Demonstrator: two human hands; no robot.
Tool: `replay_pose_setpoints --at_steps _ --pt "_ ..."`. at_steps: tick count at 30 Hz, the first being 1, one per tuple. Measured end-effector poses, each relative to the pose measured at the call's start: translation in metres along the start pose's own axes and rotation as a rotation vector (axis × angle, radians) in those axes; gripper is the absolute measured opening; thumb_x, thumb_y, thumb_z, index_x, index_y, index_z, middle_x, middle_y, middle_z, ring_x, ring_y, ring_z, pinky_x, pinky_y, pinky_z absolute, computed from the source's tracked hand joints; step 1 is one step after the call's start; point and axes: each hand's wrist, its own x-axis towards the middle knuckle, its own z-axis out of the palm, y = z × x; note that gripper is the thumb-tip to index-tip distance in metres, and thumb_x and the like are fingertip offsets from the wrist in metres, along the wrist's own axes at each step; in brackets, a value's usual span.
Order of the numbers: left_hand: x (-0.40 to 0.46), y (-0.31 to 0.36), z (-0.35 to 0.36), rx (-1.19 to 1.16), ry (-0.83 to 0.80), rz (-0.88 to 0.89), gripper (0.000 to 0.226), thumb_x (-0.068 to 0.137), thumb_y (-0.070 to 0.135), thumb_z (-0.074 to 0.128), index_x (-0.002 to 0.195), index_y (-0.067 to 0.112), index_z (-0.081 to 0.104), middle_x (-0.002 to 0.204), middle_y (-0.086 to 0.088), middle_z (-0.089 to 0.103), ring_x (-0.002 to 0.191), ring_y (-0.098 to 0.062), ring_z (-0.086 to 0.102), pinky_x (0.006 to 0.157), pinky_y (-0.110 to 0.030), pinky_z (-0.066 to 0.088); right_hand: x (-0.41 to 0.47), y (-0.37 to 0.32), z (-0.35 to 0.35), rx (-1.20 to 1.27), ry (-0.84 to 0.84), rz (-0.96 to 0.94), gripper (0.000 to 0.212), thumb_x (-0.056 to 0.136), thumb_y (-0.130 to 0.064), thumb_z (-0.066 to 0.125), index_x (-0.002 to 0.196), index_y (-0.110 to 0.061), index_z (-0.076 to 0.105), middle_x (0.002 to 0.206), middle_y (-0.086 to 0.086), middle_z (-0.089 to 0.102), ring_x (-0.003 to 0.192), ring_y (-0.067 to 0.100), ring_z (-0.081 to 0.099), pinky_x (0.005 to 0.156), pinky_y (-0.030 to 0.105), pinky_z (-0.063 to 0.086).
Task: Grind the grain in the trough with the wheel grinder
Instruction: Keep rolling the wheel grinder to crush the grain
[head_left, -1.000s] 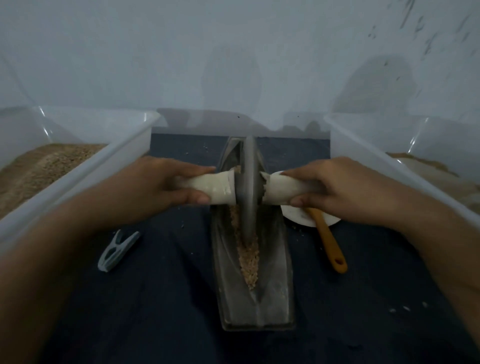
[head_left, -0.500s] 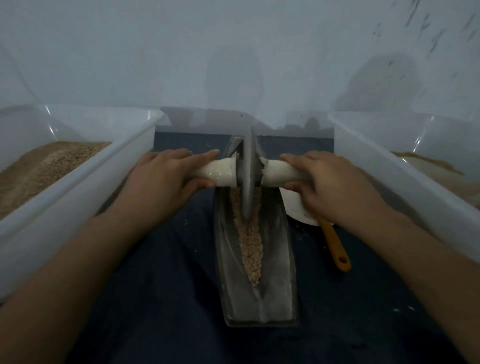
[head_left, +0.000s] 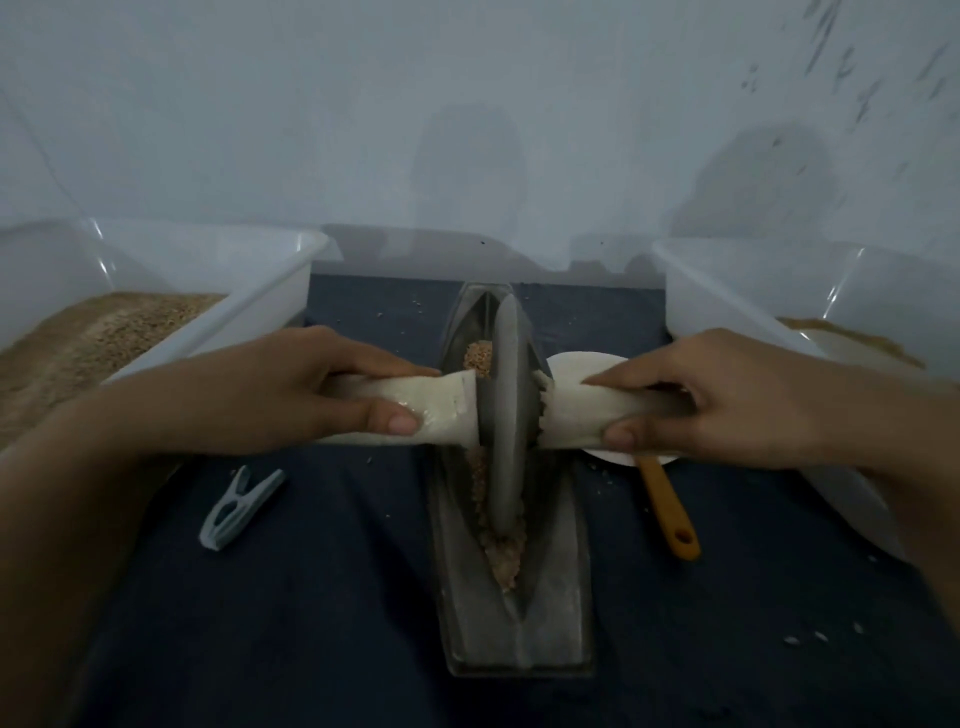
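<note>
A grey metal trough (head_left: 561, 618) lies lengthwise on the dark cloth in the middle. Tan grain (head_left: 506, 553) fills its narrow groove. The grey wheel grinder (head_left: 506, 415) stands upright in the groove near the trough's middle, hiding part of the grain. A cream-wrapped axle handle sticks out on each side. My left hand (head_left: 291, 389) grips the left handle (head_left: 441, 410), thumb underneath. My right hand (head_left: 717, 395) grips the right handle (head_left: 576, 415) the same way.
A clear tub (head_left: 260, 306) of grain stands at the left, another clear tub (head_left: 727, 296) at the right. A pale clothes peg (head_left: 239, 509) lies left of the trough. A white dish (head_left: 576, 364) and an orange-handled tool (head_left: 670, 514) lie to its right. A wall rises behind.
The wheel rolled to the trough's far end half a second ago and has now rolled back toward me to the middle, both hands coming with it.
</note>
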Motion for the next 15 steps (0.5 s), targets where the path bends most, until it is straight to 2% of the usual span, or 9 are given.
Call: replay_pose_setpoints --at_steps 2,5,7,9,11,13,15 --pt "0.008 -0.003 0.009 0.106 0.171 -0.057 0.044 0.066 0.078 0.049 0.109 0.07 0.045 0.101 0.022 0.065 0.092 -0.004 0.061 0.079 -0.024 0.045 0.013 0.003 0.013 -0.055 0.156 0.039 0.045 0.08 -0.053 0.052 0.122 -0.038 0.057 0.1 -0.005 0.068 0.088 0.012 0.062 0.081 0.038 0.05" --pt "0.022 -0.01 0.029 0.391 0.482 -0.079 0.054 0.078 0.054 0.052 0.131 0.043 0.045 0.104 0.008 0.059 0.1 -0.019 0.057 0.078 -0.026 0.033 0.03 0.008 0.033 -0.167 0.401 0.08 0.046 0.09 -0.037 0.054 0.135 -0.031 0.046 0.116 -0.001 0.061 0.105 0.018 0.054 0.086 0.032 0.042" --pt "0.026 -0.014 0.038 0.502 0.566 -0.042 0.055 0.084 0.041 0.059 0.136 0.031 0.045 0.108 -0.001 0.063 0.102 -0.024 0.057 0.081 -0.031 0.034 0.036 0.012 0.04 -0.203 0.492 0.052 0.049 0.091 -0.032 0.054 0.138 -0.026 0.043 0.117 0.002 0.059 0.107 0.02 0.05 0.084 0.03 0.036" --pt "0.025 -0.016 0.037 0.493 0.56 -0.023 0.055 0.082 0.039 0.062 0.135 0.03 0.048 0.105 -0.002 0.064 0.1 -0.024 0.058 0.082 -0.033 0.036 0.037 0.014 0.04 -0.177 0.475 0.045 0.051 0.09 -0.033 0.056 0.139 -0.025 0.042 0.115 0.002 0.058 0.106 0.019 0.048 0.079 0.025 0.03" --pt "0.022 -0.014 0.029 0.385 0.502 -0.021 0.054 0.079 0.045 0.062 0.13 0.036 0.05 0.1 0.004 0.063 0.094 -0.018 0.059 0.079 -0.027 0.04 0.034 0.013 0.035 -0.161 0.394 0.04 0.053 0.088 -0.035 0.058 0.138 -0.028 0.042 0.115 -0.001 0.057 0.106 0.015 0.047 0.074 0.021 0.026" --pt "0.015 -0.01 0.018 0.196 0.335 -0.052 0.051 0.07 0.058 0.057 0.121 0.053 0.05 0.1 0.02 0.064 0.091 0.0 0.059 0.075 -0.01 0.04 0.026 0.012 0.023 -0.128 0.269 0.039 0.052 0.086 -0.04 0.059 0.136 -0.033 0.045 0.117 -0.006 0.059 0.105 0.01 0.05 0.078 0.021 0.031" --pt "0.006 -0.008 0.006 0.022 0.135 -0.043 0.044 0.067 0.067 0.056 0.11 0.065 0.051 0.099 0.03 0.066 0.093 0.01 0.059 0.08 -0.004 0.041 0.014 0.008 0.01 -0.05 0.123 0.007 0.048 0.081 -0.048 0.058 0.128 -0.039 0.052 0.112 -0.01 0.064 0.098 0.006 0.057 0.082 0.028 0.044"
